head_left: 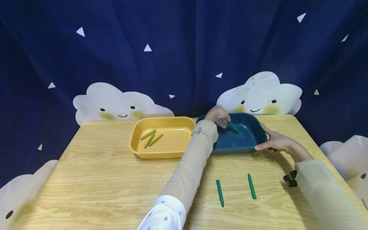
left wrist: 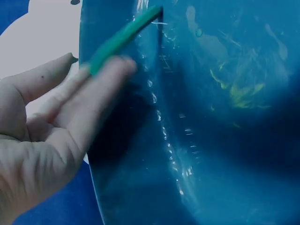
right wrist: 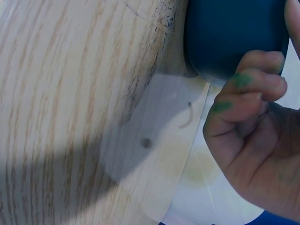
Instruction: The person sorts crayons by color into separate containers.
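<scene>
**Green crayon point(head_left: 233, 127) down in the blue tray point(head_left: 241, 140)**

Leftmost there's a yellow tray point(head_left: 173, 140) with three yellowish crayons point(head_left: 156, 140) lying in its left part. Next over, the left hand point(head_left: 219, 117) is above the blue one — thumb spread away from the fingers, green crayon slanting right at the fingertips (blurry, so can't tell if they touch it). Nearer the camera, two other green crayons point(head_left: 251, 186) lie apart on the table point(head_left: 100, 175). Rightmost, the right hand point(head_left: 277, 142) grips the blue tray's near right corner.

Slim green crayon point(head_left: 234, 127), slanted, inside glossy blue tray point(head_left: 235, 150), corners rounded.
</scene>
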`<state>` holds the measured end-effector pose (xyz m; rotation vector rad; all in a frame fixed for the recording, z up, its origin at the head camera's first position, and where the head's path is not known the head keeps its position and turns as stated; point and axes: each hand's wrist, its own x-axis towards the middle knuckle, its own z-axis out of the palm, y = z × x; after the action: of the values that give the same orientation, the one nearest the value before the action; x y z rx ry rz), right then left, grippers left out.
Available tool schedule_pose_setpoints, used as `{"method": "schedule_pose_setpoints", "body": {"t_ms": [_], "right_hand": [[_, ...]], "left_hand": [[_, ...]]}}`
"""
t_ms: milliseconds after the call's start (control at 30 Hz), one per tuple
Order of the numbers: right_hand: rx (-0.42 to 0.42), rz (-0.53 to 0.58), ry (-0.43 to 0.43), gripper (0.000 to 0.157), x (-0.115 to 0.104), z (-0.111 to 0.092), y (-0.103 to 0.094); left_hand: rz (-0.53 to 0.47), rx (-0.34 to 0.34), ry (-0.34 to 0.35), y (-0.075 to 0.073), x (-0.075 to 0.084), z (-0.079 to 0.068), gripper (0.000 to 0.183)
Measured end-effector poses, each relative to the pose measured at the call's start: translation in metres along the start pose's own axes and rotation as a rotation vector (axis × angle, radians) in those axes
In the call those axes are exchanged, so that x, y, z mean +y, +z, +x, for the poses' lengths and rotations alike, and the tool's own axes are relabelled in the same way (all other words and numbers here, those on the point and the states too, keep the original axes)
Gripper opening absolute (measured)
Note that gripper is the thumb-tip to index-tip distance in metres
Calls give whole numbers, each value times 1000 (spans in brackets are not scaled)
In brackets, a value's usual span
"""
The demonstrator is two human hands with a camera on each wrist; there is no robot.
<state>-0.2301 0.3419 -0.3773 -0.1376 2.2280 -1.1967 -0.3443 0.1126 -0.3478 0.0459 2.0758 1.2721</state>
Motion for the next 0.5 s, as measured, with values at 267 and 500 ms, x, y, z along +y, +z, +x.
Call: {"method": "schedule_pose_setpoints", "body": {"t_ms": [267, 500], "right_hand": [[18, -18, 9, 112, -2, 0, 1], [24, -5, 19, 114, -1, -1, 1]], "left_hand": [[68, -69, -16, -5, 5, -12, 31], [25, -71, 218, -4, 2, -26, 19]]}}
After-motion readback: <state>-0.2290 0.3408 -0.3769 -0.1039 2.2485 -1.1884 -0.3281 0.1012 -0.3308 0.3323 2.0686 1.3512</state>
